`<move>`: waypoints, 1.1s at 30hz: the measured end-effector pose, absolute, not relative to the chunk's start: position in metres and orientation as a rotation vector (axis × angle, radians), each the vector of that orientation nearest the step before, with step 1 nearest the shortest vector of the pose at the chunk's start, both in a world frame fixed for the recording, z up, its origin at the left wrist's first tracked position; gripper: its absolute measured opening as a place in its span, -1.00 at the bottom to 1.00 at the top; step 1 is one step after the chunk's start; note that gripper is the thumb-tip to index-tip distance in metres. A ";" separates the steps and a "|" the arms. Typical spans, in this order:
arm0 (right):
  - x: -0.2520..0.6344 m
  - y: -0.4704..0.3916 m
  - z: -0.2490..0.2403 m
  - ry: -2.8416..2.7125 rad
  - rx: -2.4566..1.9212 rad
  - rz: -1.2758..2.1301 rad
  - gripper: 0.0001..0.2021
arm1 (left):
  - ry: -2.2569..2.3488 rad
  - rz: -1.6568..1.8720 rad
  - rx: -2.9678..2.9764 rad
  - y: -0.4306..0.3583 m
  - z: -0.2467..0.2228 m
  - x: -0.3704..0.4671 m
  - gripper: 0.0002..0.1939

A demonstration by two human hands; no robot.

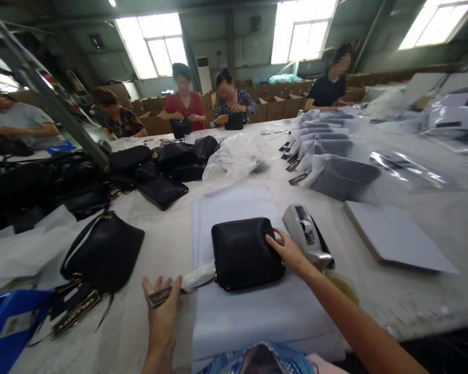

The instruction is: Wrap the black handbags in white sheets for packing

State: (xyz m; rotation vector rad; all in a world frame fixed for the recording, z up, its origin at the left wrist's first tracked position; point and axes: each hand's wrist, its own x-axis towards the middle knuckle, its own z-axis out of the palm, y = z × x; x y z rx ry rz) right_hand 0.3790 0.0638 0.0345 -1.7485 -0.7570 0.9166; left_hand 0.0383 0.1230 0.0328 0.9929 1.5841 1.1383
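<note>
A small black handbag (244, 254) lies on a stack of white sheets (234, 202) right in front of me. My right hand (288, 249) grips its right edge, fingers on the upper face. From the bag's left side a strap end wrapped in white tissue (198, 276) runs toward my left hand (161, 306). A dark hang tag (158, 296) with gold lettering sits between that hand's thumb and fingers. Beside my right hand stands a grey tape dispenser (306, 234). Another black bag (105, 252), with its own lettered tag (76, 314), lies to the left.
Many black bags (164, 192) are piled at the back left, near crumpled clear plastic (237, 156). Wrapped bags (343, 174) stand in a row at the back right, beyond a white board stack (398, 234). A blue object (15, 322) lies front left. Several people work across the table.
</note>
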 end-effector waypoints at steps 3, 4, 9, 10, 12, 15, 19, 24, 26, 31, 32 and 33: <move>0.376 0.046 0.034 -0.902 -1.737 0.788 -0.31 | 1.819 1.203 1.670 0.115 0.048 0.038 -0.10; 0.373 0.036 0.035 -0.976 -1.728 0.690 -0.34 | 1.787 1.194 1.884 0.112 0.053 0.041 -0.20; 0.365 -0.019 0.053 -1.333 -1.815 0.088 -0.67 | 1.112 0.986 2.233 0.099 0.063 0.086 -0.54; 0.370 -0.028 0.057 -1.351 -1.845 -0.028 -0.70 | 1.014 0.921 2.225 0.098 0.061 0.098 -0.53; 0.387 -0.043 0.061 -1.341 -1.926 -0.255 -0.70 | 0.902 0.789 2.263 0.100 0.053 0.118 -0.46; 0.423 -0.063 0.058 -1.254 -2.111 -0.526 -0.64 | 0.858 0.617 2.508 0.106 0.037 0.136 -0.32; 0.448 -0.099 0.045 -1.277 -2.291 -0.636 -0.53 | 0.886 0.535 2.819 0.112 0.021 0.137 -0.32; 0.423 -0.140 0.023 -1.540 -2.391 -0.468 -0.58 | 0.873 0.524 2.921 0.111 0.015 0.131 -0.31; 0.413 -0.145 0.014 -1.527 -2.461 -0.437 -0.55 | 0.869 0.530 2.920 0.111 0.015 0.131 -0.31; 0.415 -0.144 -0.004 -1.580 -2.580 -0.375 -0.55 | 0.865 0.546 2.899 0.111 0.014 0.132 -0.30; 0.420 -0.144 -0.005 -1.625 -2.570 -0.362 -0.55 | 0.873 0.551 2.894 0.111 0.014 0.131 -0.30; 0.425 -0.143 -0.005 -1.668 -2.546 -0.357 -0.55 | 0.881 0.555 2.887 0.111 0.013 0.131 -0.29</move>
